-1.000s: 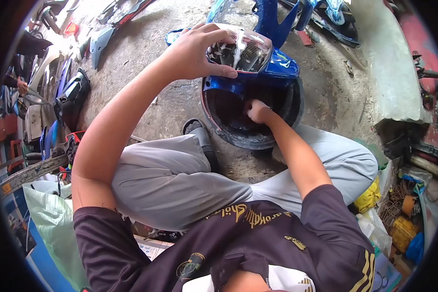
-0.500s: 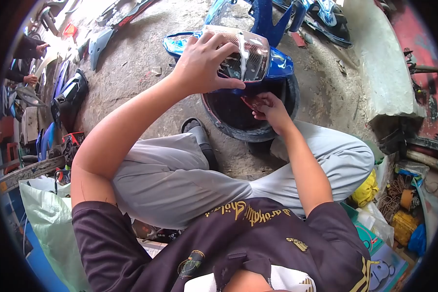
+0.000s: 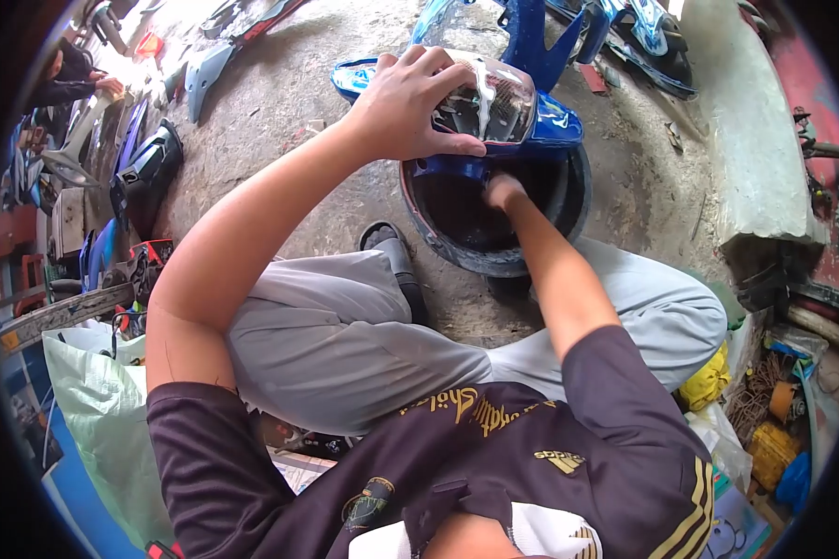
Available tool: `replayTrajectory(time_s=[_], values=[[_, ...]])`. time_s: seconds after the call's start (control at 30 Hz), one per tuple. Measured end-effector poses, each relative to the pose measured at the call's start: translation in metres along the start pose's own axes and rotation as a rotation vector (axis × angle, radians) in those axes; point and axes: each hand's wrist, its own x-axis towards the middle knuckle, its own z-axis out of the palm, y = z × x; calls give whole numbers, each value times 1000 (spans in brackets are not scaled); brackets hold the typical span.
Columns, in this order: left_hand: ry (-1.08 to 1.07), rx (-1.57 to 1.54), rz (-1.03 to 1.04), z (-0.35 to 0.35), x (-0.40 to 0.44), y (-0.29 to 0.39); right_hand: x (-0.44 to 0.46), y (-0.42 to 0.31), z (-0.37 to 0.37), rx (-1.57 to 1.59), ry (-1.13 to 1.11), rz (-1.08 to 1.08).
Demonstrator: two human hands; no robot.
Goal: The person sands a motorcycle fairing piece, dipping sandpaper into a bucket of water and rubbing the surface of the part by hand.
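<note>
A motorcycle headlight (image 3: 508,104) with a clear lens, set in a blue plastic cowl (image 3: 557,126), lies over the far rim of a round black tub (image 3: 457,256). My left hand (image 3: 410,107) is clasped over the left side of the lens, thumb along its near edge and fingers over the top. Below the headlight, my right hand (image 3: 505,191) reaches down into the dark tub, close under the cowl. Its fingers are hidden and blurred, so what they hold cannot be made out.
More blue motorcycle panels (image 3: 536,42) lie beyond the tub. A concrete ledge (image 3: 760,177) runs along the right. At left are a black fairing part (image 3: 149,172), a pale green sack (image 3: 103,401) and another person's hand (image 3: 109,86). A yellow bag (image 3: 704,380) sits by my right knee.
My right hand, which held a small red item at the tub's right side, has moved left and in under the cowl. My left hand keeps its grip; the view has shifted slightly.
</note>
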Motion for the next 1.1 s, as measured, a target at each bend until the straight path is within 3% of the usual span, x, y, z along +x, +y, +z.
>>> replayTrajectory(time_s=[0.23, 1.1], values=[[-35, -45, -36, -2, 6, -5, 31, -37, 64, -160, -119, -127], [-16, -57, -23, 4, 6, -7, 42, -11, 69, -20, 55, -253]])
